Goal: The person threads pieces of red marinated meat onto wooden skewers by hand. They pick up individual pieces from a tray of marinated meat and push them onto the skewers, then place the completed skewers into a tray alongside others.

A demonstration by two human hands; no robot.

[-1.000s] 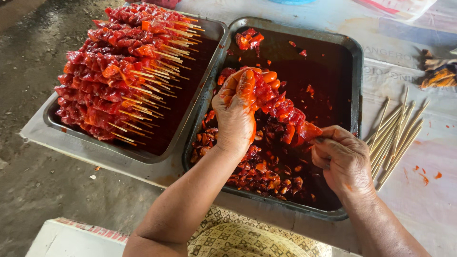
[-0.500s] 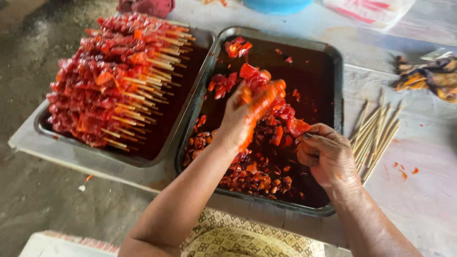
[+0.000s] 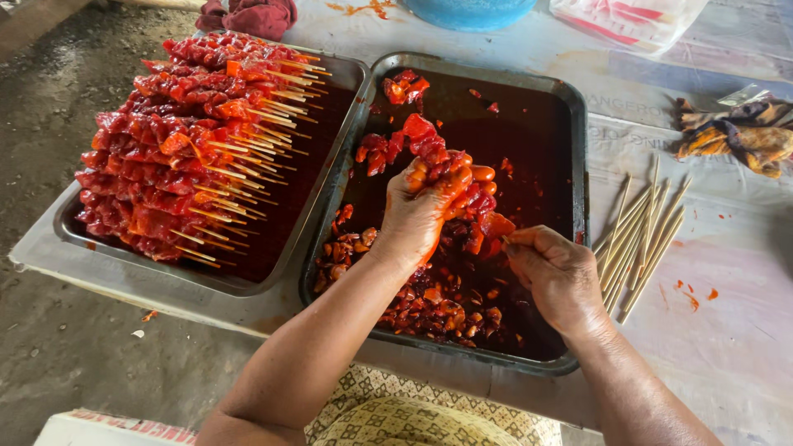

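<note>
My left hand (image 3: 421, 211), coated in orange-red sauce, is closed around a skewer loaded with red marinated meat (image 3: 450, 169) above the right metal tray (image 3: 578, 157). My right hand (image 3: 553, 272) pinches the near end of that skewer beside a red chunk. Loose marinated meat pieces (image 3: 429, 301) lie in dark sauce in this tray. The left metal tray (image 3: 83, 239) holds a tall pile of finished meat skewers (image 3: 190, 149), sticks pointing right.
Several bare wooden skewers (image 3: 644, 235) lie on the plastic-covered table right of the tray. A patterned rag (image 3: 739, 136) sits far right. A dark red cloth (image 3: 248, 15), a blue basin (image 3: 471, 10) and a plastic bag (image 3: 628, 18) line the back edge.
My left hand has slid down and nearer along the skewer, bunching the meat. My right hand stays at the skewer's near end. The camera has shifted, so both trays sit lower.
</note>
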